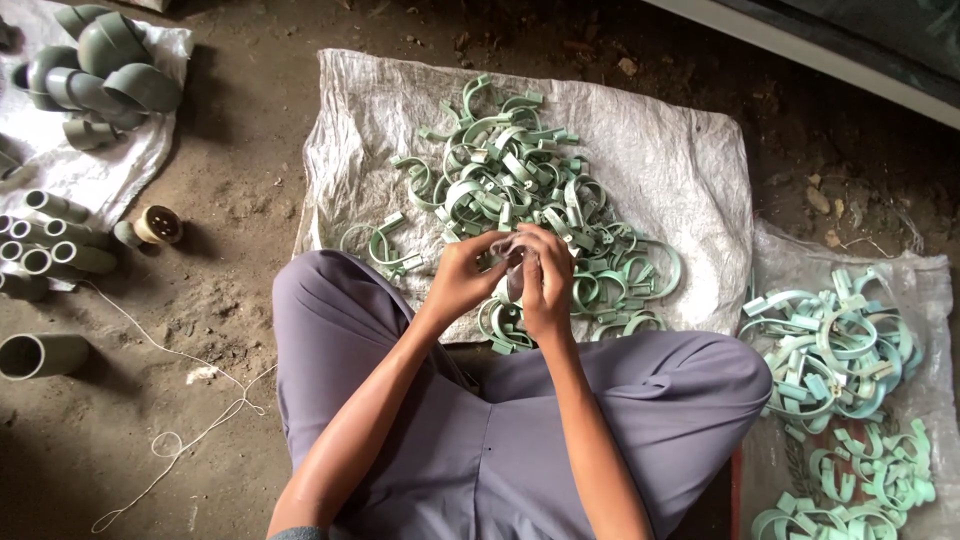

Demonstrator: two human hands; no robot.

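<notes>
Above the crossed legs, left hand (462, 277) and right hand (545, 285) pinch one small clamp piece (514, 265) between closed fingers, with the green pipe-clamp pile (520, 190) at twelve o'clock within reach.

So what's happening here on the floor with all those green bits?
A person sits cross-legged on a dirt floor, both hands raised over a heap of pale green plastic ring clamps spread on a white woven sack. The left hand and right hand together hold a small piece between the fingertips; it is too hidden to identify. A second pile of green clamps lies at the person's right, and grey plastic pipe elbows sit at the left.
</notes>
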